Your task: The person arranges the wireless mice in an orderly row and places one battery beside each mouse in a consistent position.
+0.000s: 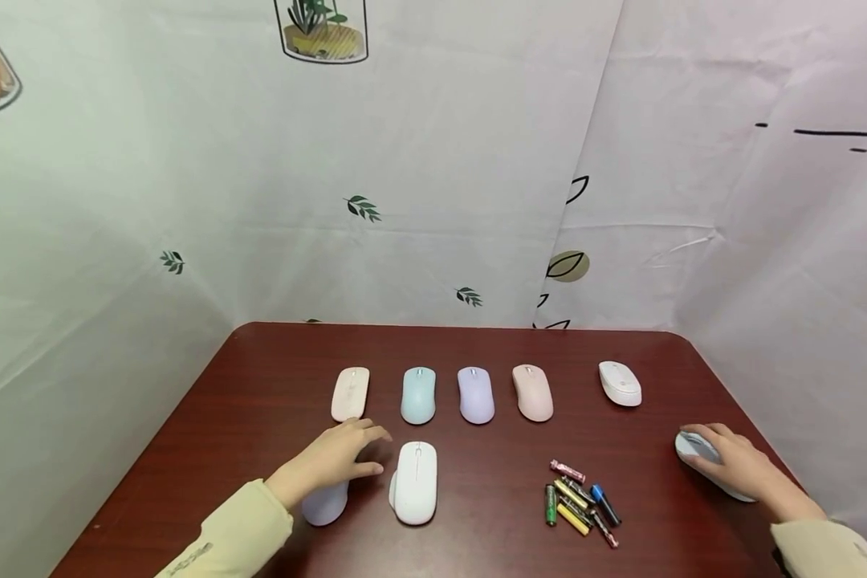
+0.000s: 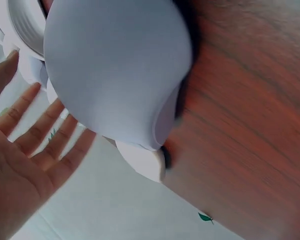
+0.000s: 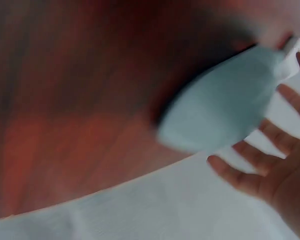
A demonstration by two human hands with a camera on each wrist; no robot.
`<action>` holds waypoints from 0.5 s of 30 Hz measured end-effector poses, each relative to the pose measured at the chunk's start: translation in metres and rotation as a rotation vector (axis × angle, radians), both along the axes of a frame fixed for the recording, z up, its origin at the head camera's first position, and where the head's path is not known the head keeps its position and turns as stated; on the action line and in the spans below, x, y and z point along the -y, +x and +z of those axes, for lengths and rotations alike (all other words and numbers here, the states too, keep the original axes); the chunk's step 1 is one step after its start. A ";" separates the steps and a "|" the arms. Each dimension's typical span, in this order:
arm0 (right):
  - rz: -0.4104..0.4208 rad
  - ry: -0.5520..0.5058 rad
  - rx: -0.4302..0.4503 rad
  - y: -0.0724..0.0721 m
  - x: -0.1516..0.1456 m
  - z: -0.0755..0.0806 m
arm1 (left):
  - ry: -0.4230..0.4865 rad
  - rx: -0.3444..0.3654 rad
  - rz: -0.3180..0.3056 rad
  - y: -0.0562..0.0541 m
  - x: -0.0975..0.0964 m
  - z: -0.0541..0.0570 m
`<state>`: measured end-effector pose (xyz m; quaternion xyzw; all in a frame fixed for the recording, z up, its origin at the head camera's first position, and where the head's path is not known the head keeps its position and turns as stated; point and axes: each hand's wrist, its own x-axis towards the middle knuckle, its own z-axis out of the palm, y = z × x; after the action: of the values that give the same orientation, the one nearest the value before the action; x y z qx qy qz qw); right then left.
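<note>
My left hand [image 1: 335, 456] is over a lavender computer mouse [image 1: 325, 506] at the front left, its fingers spread and covering the front part. In the left wrist view, the straight fingers lie beside the rounded body of that mouse [image 2: 117, 65]. Just right of this hand stands a white mouse [image 1: 417, 482] with a piece jutting from its left side. At the table's right side, my right hand [image 1: 740, 466] lies over a pale blue-green mouse [image 1: 694, 445]. The right wrist view has its loosely extended fingers along one side of the mouse [image 3: 220, 105].
Along the back of the dark red table [image 1: 274, 361] stand a cream mouse [image 1: 350, 393], a light blue mouse [image 1: 418, 396], a purple mouse [image 1: 475, 395], a pink mouse [image 1: 533, 393] and another white mouse [image 1: 620, 383]. Several batteries [image 1: 572, 494] lie piled at front right.
</note>
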<state>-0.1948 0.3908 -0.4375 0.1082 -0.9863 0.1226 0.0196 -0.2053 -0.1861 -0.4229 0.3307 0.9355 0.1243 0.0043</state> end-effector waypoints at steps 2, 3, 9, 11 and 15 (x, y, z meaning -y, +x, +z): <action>0.045 -0.005 -0.023 0.004 -0.012 -0.005 | 0.018 0.015 -0.038 -0.002 -0.003 0.000; 0.072 -0.002 -0.051 0.005 -0.017 -0.009 | 0.025 0.019 -0.056 -0.004 -0.005 0.000; 0.160 -0.013 -0.139 0.010 -0.029 -0.022 | 0.031 0.000 -0.090 -0.010 -0.024 0.000; 0.174 -0.030 -0.134 0.010 -0.027 -0.023 | 0.029 -0.003 -0.073 -0.012 -0.031 0.001; 0.196 -0.033 -0.112 0.005 -0.019 -0.020 | 0.053 0.010 -0.041 -0.014 -0.045 0.002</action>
<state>-0.1894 0.4100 -0.4575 0.2103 -0.9662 0.1340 0.0647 -0.2190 -0.1408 -0.4208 0.3493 0.9248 0.1507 0.0028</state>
